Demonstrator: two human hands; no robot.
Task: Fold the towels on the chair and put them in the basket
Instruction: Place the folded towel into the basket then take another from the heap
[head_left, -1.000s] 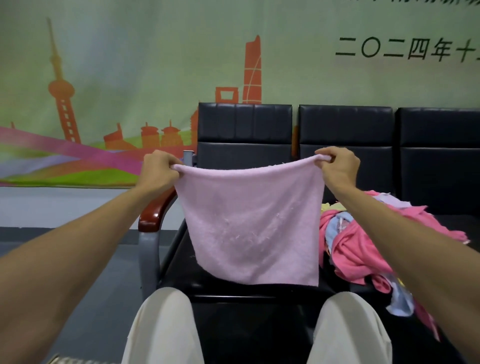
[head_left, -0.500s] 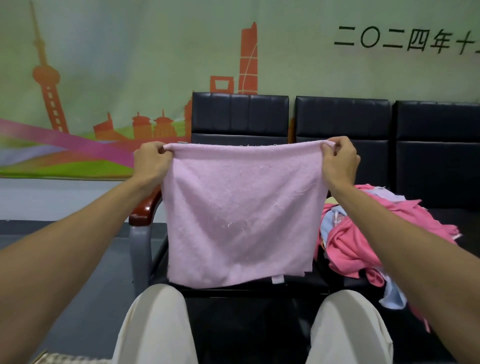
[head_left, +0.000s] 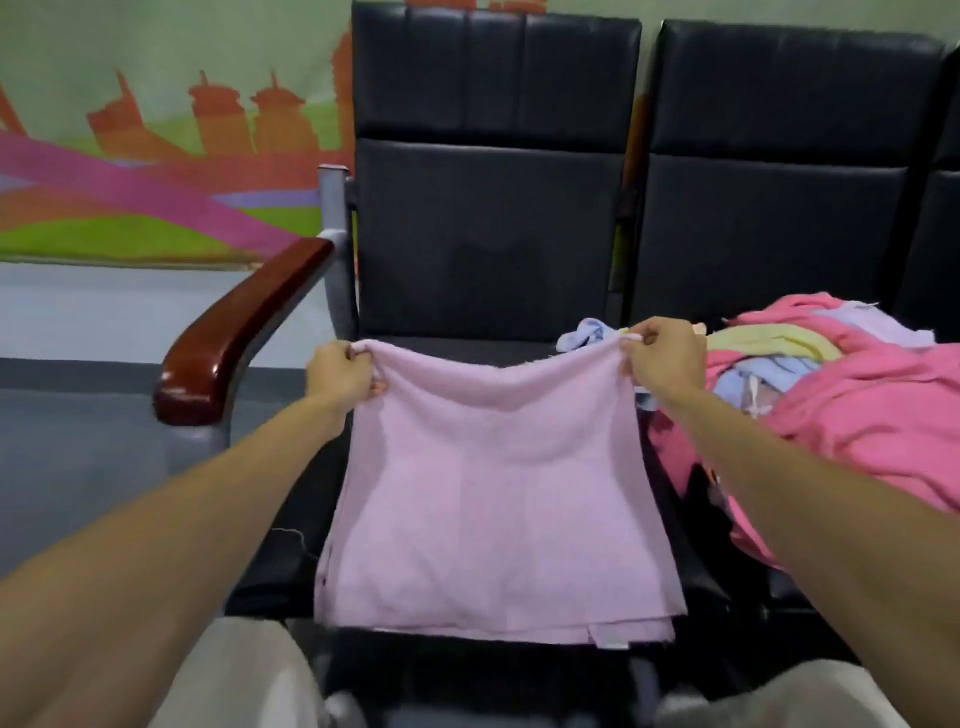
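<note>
Wall with orange skyline mural (head_left: 156, 145) fills background in head view, behind row of black padded chairs (head_left: 493, 234). Pale pink terry towel (head_left: 493, 493) lies spread on left chair seat. Near edge at seat front shows doubled layers; far edge is lifted, runs left-right, sags mid-span. Towel near-square, long axis unclear. Left hand (head_left: 340, 374) pinches far left corner, right hand (head_left: 665, 358) pinches far right corner, fingers curled. Heap of pink, yellow, blue towels (head_left: 857, 395) covers next seat, just beside right forearm. Glossy red-brown wooden armrest (head_left: 244, 332) stands left of towel.
</note>
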